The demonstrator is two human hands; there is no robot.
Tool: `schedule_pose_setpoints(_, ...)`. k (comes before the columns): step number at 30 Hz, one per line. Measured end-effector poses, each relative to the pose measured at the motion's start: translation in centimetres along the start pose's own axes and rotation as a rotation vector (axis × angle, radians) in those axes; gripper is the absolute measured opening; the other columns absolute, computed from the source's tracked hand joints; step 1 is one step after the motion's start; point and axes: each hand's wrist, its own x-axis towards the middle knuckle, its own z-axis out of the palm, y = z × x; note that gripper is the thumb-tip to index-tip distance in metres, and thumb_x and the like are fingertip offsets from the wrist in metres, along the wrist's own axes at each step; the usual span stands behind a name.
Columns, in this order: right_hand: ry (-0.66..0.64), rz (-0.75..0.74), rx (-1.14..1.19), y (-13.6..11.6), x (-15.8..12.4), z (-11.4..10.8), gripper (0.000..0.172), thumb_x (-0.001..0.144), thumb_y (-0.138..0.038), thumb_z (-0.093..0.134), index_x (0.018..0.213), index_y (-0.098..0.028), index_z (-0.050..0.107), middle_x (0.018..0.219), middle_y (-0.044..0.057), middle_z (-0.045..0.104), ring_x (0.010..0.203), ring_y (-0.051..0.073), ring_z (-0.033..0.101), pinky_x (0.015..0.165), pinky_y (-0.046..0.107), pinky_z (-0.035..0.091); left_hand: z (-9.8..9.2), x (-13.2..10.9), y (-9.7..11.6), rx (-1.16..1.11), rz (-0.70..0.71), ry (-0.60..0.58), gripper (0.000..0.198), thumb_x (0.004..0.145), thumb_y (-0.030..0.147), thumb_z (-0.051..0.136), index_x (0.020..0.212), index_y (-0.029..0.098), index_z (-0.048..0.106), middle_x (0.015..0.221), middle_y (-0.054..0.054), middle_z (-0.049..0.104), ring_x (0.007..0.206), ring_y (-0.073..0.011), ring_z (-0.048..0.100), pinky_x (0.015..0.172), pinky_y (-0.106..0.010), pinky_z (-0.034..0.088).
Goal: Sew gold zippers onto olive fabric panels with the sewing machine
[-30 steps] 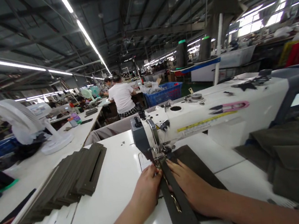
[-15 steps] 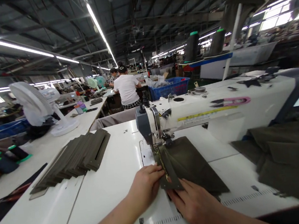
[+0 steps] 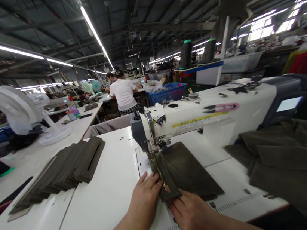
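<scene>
A dark olive fabric strip with a gold-toothed zipper (image 3: 164, 183) lies on top of a larger olive fabric panel (image 3: 190, 170). Its far end is under the needle area of a white sewing machine (image 3: 168, 118). My left hand (image 3: 145, 197) lies flat along the strip's left edge, fingers spread, their tips touching the fabric. At the strip's near end, my right hand (image 3: 193, 211) grips the corner, its fingers bent and partly tucked beneath the cloth. The needle itself is too small to make out.
A fanned stack of olive strips (image 3: 64, 168) lies to the left. More olive cloth (image 3: 289, 161) is heaped at the right. Pink-handled thread snips (image 3: 223, 107) rest on the machine arm. A white fan (image 3: 55, 133) stands at the back left, and a person (image 3: 124, 94) sits ahead.
The view has shifted right, so the surroundings appear further left. My left fingers have spread a little more along the strip. My right hand keeps its grip at the near end.
</scene>
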Motion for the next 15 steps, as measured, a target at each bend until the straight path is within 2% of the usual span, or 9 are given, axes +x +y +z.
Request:
schedule_pose_setpoints(6,0.090,-0.002,-0.023,0.6,0.0,1.2,0.032,0.074,-0.001,0.036,0.088,-0.002,0.064,0.081,0.020,0.067,0.075,0.025,0.063,0.070,0.037,0.051,0.4,0.4,-0.8,0.030,0.037,0.021,0.025,0.085,0.009,0.039,0.097,0.014,0.060,0.103,-0.012,0.066,0.096,-0.0212,0.063,0.090,-0.045,0.048)
schedule_pose_setpoints(10,0.055,0.016,-0.002,1.3,0.0,1.6,0.031,0.075,-0.002,0.038,0.090,-0.004,0.065,0.084,0.018,0.067,0.076,0.023,0.063,0.072,0.034,0.051,0.7,0.9,-1.2,0.014,0.002,-0.003,0.023,0.087,0.011,0.040,0.095,0.015,0.061,0.102,-0.010,0.066,0.096,-0.0196,0.062,0.092,-0.043,0.047)
schedule_pose_setpoints(15,0.046,0.054,0.040,2.1,0.2,2.1,0.032,0.076,-0.003,0.037,0.092,-0.005,0.065,0.089,0.017,0.067,0.082,0.022,0.062,0.077,0.033,0.050,1.0,1.6,-2.0,-0.005,0.010,0.024,0.024,0.088,0.012,0.037,0.093,0.013,0.061,0.100,-0.011,0.066,0.092,-0.0194,0.063,0.090,-0.042,0.048)
